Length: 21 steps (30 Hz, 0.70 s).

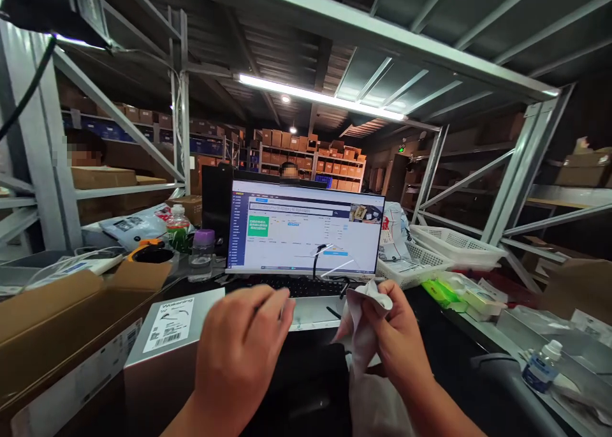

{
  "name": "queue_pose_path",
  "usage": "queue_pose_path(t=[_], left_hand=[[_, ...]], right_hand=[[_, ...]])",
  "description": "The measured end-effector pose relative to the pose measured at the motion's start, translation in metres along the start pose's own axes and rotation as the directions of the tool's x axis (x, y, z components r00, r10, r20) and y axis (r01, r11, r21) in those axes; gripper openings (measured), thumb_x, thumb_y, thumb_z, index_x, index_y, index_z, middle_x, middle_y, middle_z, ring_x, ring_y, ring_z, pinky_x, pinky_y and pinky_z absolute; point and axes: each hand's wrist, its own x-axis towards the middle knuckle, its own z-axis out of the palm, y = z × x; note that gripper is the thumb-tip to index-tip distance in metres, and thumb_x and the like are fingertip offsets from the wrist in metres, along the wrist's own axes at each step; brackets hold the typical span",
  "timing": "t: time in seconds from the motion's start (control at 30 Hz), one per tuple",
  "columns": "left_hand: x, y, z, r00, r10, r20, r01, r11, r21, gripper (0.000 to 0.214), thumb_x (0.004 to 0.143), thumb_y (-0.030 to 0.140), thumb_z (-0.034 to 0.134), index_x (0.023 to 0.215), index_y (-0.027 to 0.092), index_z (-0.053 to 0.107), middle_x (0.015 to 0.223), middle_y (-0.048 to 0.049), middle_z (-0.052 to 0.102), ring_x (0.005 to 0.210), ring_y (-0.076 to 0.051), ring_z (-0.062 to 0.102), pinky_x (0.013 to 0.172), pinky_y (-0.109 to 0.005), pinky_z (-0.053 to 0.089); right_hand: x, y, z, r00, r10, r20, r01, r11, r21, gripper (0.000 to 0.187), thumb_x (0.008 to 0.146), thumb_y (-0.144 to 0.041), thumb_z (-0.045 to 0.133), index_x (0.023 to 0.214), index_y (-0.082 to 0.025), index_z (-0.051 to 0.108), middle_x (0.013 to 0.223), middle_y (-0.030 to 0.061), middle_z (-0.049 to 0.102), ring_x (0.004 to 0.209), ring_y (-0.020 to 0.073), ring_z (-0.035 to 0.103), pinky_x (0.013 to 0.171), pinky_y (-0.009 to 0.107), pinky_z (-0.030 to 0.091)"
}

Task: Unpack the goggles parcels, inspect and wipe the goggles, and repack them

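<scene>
Right hand: the right hand (399, 341) is near and right of centre, with fingers and thumb pinched shut on the top of a thin crumpled white plastic bag (362, 335)
Bag axis: the bag's long axis runs up and down; its bunched top end points up and toward the far screen, and the rest trails down toward the near edge, right of the hand's palm
Bag place: it is held in the air above the dark desk surface (444, 360), just near of the laptop's keyboard
Left hand: the left hand (243, 348) is near and left of centre, back turned to the camera, fingers loosely curled with tips pointing right toward the bag; it holds nothing, and I cannot tell whether the fingertips touch the bag
Laptop: an open silver laptop with a lit white screen (306, 229) stands just beyond both hands, its black keyboard (306, 287) facing near
Silver box: a grey metallic box with a white barcode label (167, 341) sits to the left of the left hand
Cardboard box: an open brown cardboard carton (57, 322) lies at the near left; its contents are hidden
Baskets: stacked white plastic mesh baskets (454, 245) stand to the far right of the laptop; the topmost one looks empty, and what the lower one holds is hidden
Bottles: a clear bottle with a purple cap (203, 255) and a green-filled bottle with a red-and-white top (178, 229) stand to the far left of the screen
Small bottle: a small white-capped bottle with a blue label (540, 363) rests at the near right
</scene>
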Motion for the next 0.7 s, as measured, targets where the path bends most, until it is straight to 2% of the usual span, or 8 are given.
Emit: queue_pose_path(t=[0.07, 0.13, 0.17, 0.3, 0.4, 0.5, 0.6, 0.7], left_hand=[[-0.005, 0.011, 0.004, 0.992, 0.053, 0.116, -0.042, 0.995, -0.095, 0.035, 0.082, 0.004, 0.064, 0.115, 0.015, 0.057, 0.1, -0.0101, 0.064, 0.091, -0.026, 0.061, 0.083, -0.042, 0.052], [-0.009, 0.023, 0.008, 0.966, 0.096, 0.241, -0.05, 0.981, -0.189, 0.045, 0.078, 0.008, 0.06, 0.122, 0.012, 0.054, 0.105, -0.0128, 0.065, 0.093, -0.028, 0.063, 0.081, -0.042, 0.055], [-0.011, 0.029, 0.009, 0.959, 0.102, 0.266, -0.047, 0.978, -0.205, 0.049, 0.076, 0.01, 0.06, 0.124, 0.01, 0.053, 0.105, -0.0142, 0.065, 0.092, -0.028, 0.064, 0.079, -0.042, 0.057], [-0.018, 0.041, 0.008, 0.963, 0.069, 0.26, -0.049, 0.995, -0.083, 0.052, 0.07, 0.012, 0.056, 0.121, 0.006, 0.052, 0.102, -0.0176, 0.067, 0.09, -0.032, 0.067, 0.072, -0.045, 0.059], [-0.021, 0.04, 0.008, 0.97, 0.06, 0.236, -0.062, 0.998, 0.003, 0.052, 0.067, 0.013, 0.051, 0.118, 0.008, 0.053, 0.103, -0.0181, 0.067, 0.093, -0.034, 0.067, 0.072, -0.046, 0.06], [-0.022, 0.039, 0.012, 0.98, 0.051, 0.193, -0.057, 0.998, 0.022, 0.049, 0.065, 0.01, 0.046, 0.114, 0.01, 0.054, 0.099, -0.0163, 0.068, 0.09, -0.032, 0.068, 0.072, -0.045, 0.061], [-0.022, 0.039, 0.016, 0.978, 0.052, 0.204, -0.033, 0.995, -0.097, 0.052, 0.065, 0.008, 0.046, 0.116, 0.014, 0.053, 0.104, -0.0158, 0.068, 0.093, -0.03, 0.07, 0.074, -0.043, 0.063], [-0.019, 0.035, 0.017, 0.946, 0.059, 0.318, 0.052, 0.943, -0.329, 0.056, 0.064, 0.007, 0.05, 0.119, 0.02, 0.05, 0.114, -0.0133, 0.066, 0.098, -0.025, 0.07, 0.078, -0.035, 0.063]], right_hand=[[0.001, 0.005, 0.001, 0.999, 0.021, -0.034, -0.018, 0.996, 0.09, 0.043, 0.083, -0.046, 0.077, 0.081, -0.025, 0.039, 0.07, -0.0051, 0.052, 0.059, 0.013, 0.048, 0.056, 0.022, 0.037], [-0.002, 0.01, 0.007, 0.999, 0.038, -0.02, -0.035, 0.989, 0.141, 0.048, 0.08, -0.048, 0.079, 0.08, -0.025, 0.037, 0.068, -0.0049, 0.051, 0.06, 0.0135, 0.047, 0.056, 0.023, 0.038], [-0.006, 0.012, 0.012, 0.999, 0.037, -0.009, -0.036, 0.987, 0.155, 0.049, 0.079, -0.049, 0.08, 0.078, -0.025, 0.037, 0.067, -0.0052, 0.05, 0.059, 0.0129, 0.046, 0.056, 0.023, 0.038], [-0.02, 0.019, 0.025, 1.0, 0.016, 0.012, -0.017, 0.989, 0.144, 0.052, 0.074, -0.044, 0.083, 0.074, -0.025, 0.035, 0.064, -0.0067, 0.045, 0.056, 0.0101, 0.036, 0.051, 0.021, 0.033], [-0.026, 0.024, 0.03, 0.999, -0.029, 0.015, 0.029, 1.0, -0.001, 0.048, 0.069, -0.029, 0.084, 0.069, -0.023, 0.037, 0.062, -0.0071, 0.042, 0.057, 0.0097, 0.032, 0.051, 0.02, 0.031], [-0.031, 0.029, 0.03, 0.991, -0.128, 0.049, 0.134, 0.982, -0.133, 0.044, 0.068, -0.021, 0.08, 0.063, -0.023, 0.036, 0.058, -0.0074, 0.04, 0.056, 0.0096, 0.031, 0.051, 0.021, 0.03], [-0.033, 0.029, 0.027, 0.979, -0.197, 0.06, 0.205, 0.957, -0.204, 0.044, 0.071, -0.021, 0.077, 0.062, -0.023, 0.033, 0.056, -0.0075, 0.038, 0.054, 0.0095, 0.03, 0.05, 0.023, 0.028], [-0.029, 0.019, 0.02, 0.987, -0.154, 0.038, 0.158, 0.969, -0.192, 0.045, 0.075, -0.027, 0.075, 0.062, -0.023, 0.032, 0.056, -0.0072, 0.039, 0.054, 0.0094, 0.029, 0.05, 0.023, 0.027]])
